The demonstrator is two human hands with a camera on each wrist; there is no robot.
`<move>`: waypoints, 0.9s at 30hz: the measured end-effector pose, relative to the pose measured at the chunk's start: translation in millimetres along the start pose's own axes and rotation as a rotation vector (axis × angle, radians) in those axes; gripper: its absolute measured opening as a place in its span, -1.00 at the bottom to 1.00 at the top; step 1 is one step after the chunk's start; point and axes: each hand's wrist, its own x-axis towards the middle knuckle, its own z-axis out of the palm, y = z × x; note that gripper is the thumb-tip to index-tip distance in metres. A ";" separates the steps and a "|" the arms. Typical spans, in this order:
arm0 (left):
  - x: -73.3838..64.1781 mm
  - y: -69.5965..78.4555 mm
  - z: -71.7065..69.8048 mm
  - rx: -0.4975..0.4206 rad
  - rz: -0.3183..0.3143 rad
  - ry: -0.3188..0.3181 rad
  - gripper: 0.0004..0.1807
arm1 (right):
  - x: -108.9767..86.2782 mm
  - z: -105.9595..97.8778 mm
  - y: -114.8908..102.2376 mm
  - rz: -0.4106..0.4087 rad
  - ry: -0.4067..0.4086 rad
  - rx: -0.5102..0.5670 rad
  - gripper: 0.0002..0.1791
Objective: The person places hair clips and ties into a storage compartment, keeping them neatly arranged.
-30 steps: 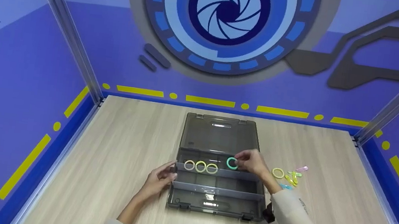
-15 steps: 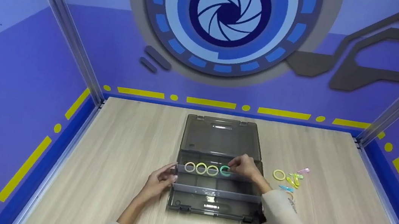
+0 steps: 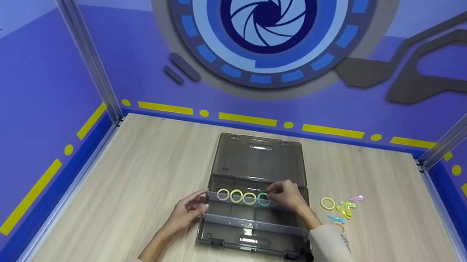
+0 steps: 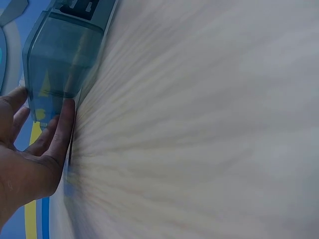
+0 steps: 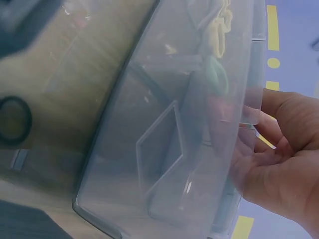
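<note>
An open, smoky clear organizer box (image 3: pixel 253 242) lies on the table with its lid (image 3: pixel 258 161) folded back. Three yellowish hair ties (image 3: pixel 236 196) sit in a row at the rear divider (image 3: pixel 225 200), and a green hair tie (image 3: pixel 263 199) is at the row's right end. My right hand (image 3: pixel 285 195) pinches the green hair tie; in the right wrist view the fingertips are partly hidden behind the clear plastic. My left hand (image 3: pixel 188 208) touches the box's left side with extended fingers, which the left wrist view shows against the wall (image 4: pixel 65 64).
To the right of the box lie a yellow hair tie (image 3: pixel 328 203), several snap hair clips (image 3: pixel 345 210) and a blue clip (image 3: pixel 335 219). Another hair tie (image 3: pixel 339 227) is partly covered by the right sleeve. Printed panels (image 3: pixel 255 102) enclose the table.
My right hand has brought the green hair tie left and down to the end of the row at the divider, then stayed there. My left hand has kept its place.
</note>
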 end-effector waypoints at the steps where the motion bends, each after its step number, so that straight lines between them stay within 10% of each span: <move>1: 0.7 0.3 0.1 0.001 0.004 -0.001 -0.40 | -0.9 -1.6 -0.6 -0.008 0.006 0.006 -0.87; 16: -1.1 -0.8 -0.4 -0.024 0.001 0.002 -0.39 | -32.8 -56.0 -16.7 -0.051 0.008 0.205 -0.75; 27: -4.2 4.1 3.9 0.055 0.014 0.022 -0.40 | -68.9 -104.1 13.0 0.070 0.122 0.213 -0.66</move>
